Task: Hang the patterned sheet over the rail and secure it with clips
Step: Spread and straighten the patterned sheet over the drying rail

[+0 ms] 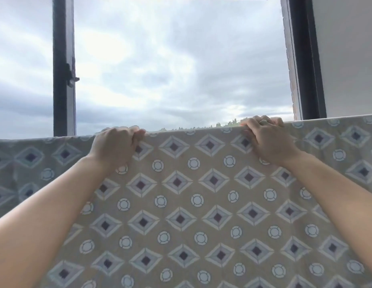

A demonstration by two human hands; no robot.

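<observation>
A tan patterned sheet (pixel 193 196) with diamond and circle motifs hangs across the whole width of the view, its top fold running from lower left up to the right. The rail under that fold is hidden by the cloth. My left hand (pixel 114 146) is clenched on the top edge of the sheet left of centre. My right hand (pixel 266 138), with a ring on one finger, grips the same top edge further right, fingers curled over the far side. No clips are visible.
Behind the sheet is an open window with a dark frame post (pixel 63 65) at the left and another frame (pixel 305 59) at the right. A white wall (pixel 347 55) lies at far right. Cloudy sky and distant treetops (pixel 228 123) show beyond.
</observation>
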